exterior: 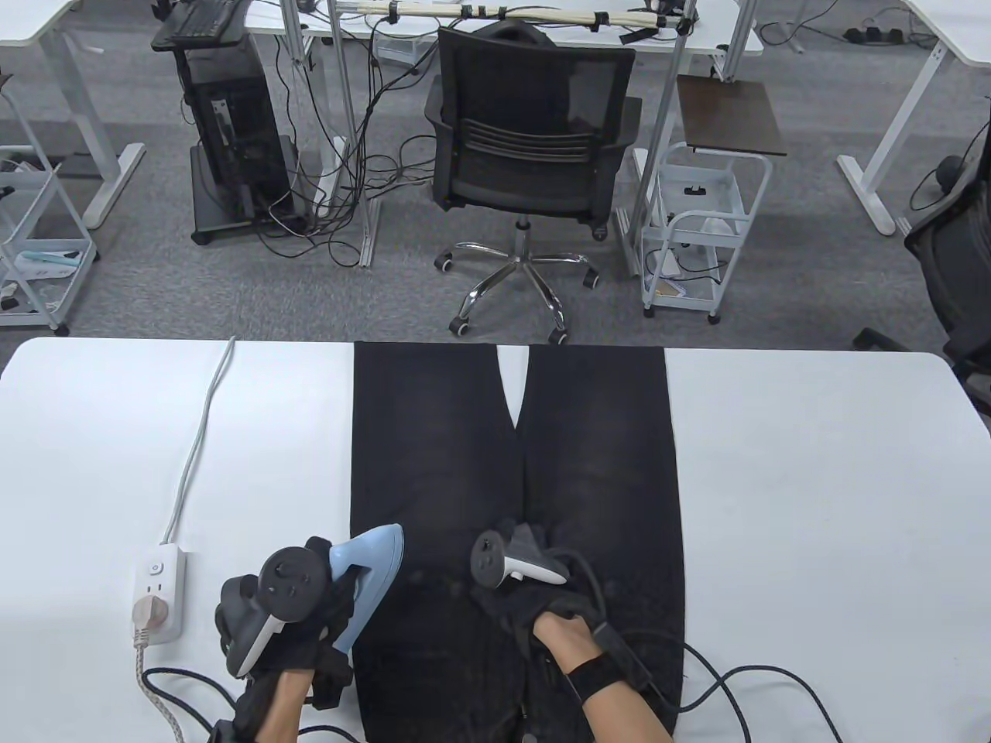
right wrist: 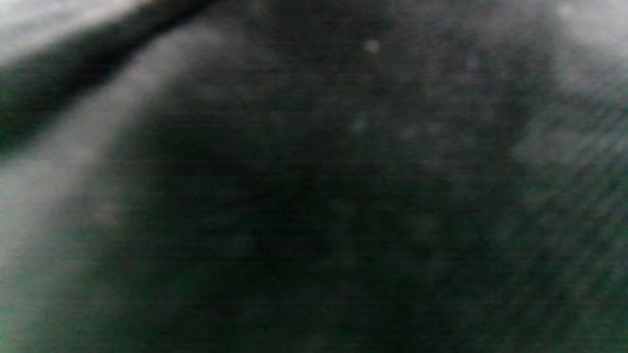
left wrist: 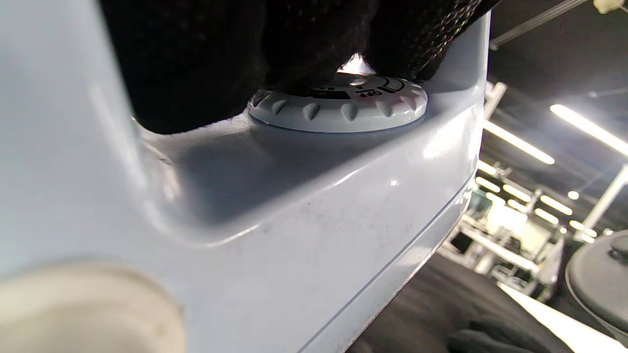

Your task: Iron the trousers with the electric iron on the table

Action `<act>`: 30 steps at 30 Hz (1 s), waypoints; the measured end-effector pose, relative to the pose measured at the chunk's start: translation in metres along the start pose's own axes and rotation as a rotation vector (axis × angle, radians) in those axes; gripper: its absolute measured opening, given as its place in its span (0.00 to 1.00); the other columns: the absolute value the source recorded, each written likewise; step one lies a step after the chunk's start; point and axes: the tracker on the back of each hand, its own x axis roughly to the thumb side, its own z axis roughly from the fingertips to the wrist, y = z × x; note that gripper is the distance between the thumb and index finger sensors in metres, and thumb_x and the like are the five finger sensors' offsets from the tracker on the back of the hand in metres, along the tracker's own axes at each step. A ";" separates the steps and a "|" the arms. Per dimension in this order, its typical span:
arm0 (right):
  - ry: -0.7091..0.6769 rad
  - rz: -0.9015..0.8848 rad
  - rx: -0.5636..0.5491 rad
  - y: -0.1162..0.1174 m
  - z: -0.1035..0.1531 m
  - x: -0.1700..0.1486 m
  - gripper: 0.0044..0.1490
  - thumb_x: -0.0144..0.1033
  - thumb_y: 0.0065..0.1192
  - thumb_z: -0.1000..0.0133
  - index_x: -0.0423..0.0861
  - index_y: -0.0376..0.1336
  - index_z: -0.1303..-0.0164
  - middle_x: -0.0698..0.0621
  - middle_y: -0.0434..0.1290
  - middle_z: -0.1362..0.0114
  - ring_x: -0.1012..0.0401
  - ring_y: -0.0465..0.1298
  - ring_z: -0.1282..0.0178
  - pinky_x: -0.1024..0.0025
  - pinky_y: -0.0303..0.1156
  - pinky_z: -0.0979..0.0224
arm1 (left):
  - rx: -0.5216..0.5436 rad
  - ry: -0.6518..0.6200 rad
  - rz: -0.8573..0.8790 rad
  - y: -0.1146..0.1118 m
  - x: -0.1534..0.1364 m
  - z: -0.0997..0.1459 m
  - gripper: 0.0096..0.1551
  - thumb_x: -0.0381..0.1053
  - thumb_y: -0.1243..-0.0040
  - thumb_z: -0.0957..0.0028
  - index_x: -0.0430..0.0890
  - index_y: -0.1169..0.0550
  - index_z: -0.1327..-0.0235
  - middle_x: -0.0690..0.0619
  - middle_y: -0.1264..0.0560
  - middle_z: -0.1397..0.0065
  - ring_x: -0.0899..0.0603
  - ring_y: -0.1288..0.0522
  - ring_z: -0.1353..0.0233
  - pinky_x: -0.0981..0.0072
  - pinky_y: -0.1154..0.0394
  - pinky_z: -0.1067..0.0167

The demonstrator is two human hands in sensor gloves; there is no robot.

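Observation:
Black trousers (exterior: 464,464) lie flat on the white table (exterior: 813,480), legs pointing to the far edge. My left hand (exterior: 325,611) grips the handle of a light blue electric iron (exterior: 368,565), whose tip rests on the left side of the trousers near the waist. In the left wrist view the iron's body (left wrist: 294,235) fills the frame, and gloved fingers (left wrist: 196,59) lie over its white dial (left wrist: 343,105). My right hand (exterior: 519,604) rests on the trousers near the crotch; its fingers are hard to make out against the cloth. The right wrist view shows only blurred dark fabric (right wrist: 314,196).
A white power strip (exterior: 159,592) with a plug in it lies at the left front, its grey cable (exterior: 197,441) running to the far edge. Black glove cables (exterior: 743,681) trail at the right front. An office chair (exterior: 530,155) stands beyond the table.

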 end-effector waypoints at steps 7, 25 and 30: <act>0.000 0.058 0.039 0.016 0.017 0.002 0.49 0.55 0.23 0.41 0.41 0.19 0.22 0.36 0.15 0.22 0.31 0.28 0.22 0.25 0.39 0.29 | -0.009 0.029 0.017 -0.001 -0.006 -0.001 0.23 0.54 0.37 0.43 0.39 0.24 0.46 0.54 0.17 0.66 0.49 0.15 0.65 0.47 0.18 0.51; -0.144 0.084 -0.070 -0.005 0.097 0.011 0.50 0.55 0.37 0.38 0.36 0.32 0.17 0.28 0.40 0.15 0.31 0.52 0.20 0.30 0.57 0.28 | -0.006 0.022 0.019 -0.001 -0.001 0.001 0.23 0.54 0.37 0.43 0.39 0.24 0.46 0.54 0.17 0.66 0.49 0.15 0.65 0.47 0.18 0.51; -0.038 0.119 -0.235 -0.048 0.049 -0.008 0.49 0.53 0.38 0.38 0.38 0.32 0.17 0.30 0.37 0.15 0.31 0.48 0.19 0.27 0.52 0.27 | 0.002 0.019 0.026 0.001 -0.002 0.001 0.23 0.54 0.37 0.43 0.39 0.24 0.46 0.54 0.17 0.66 0.49 0.15 0.65 0.47 0.18 0.51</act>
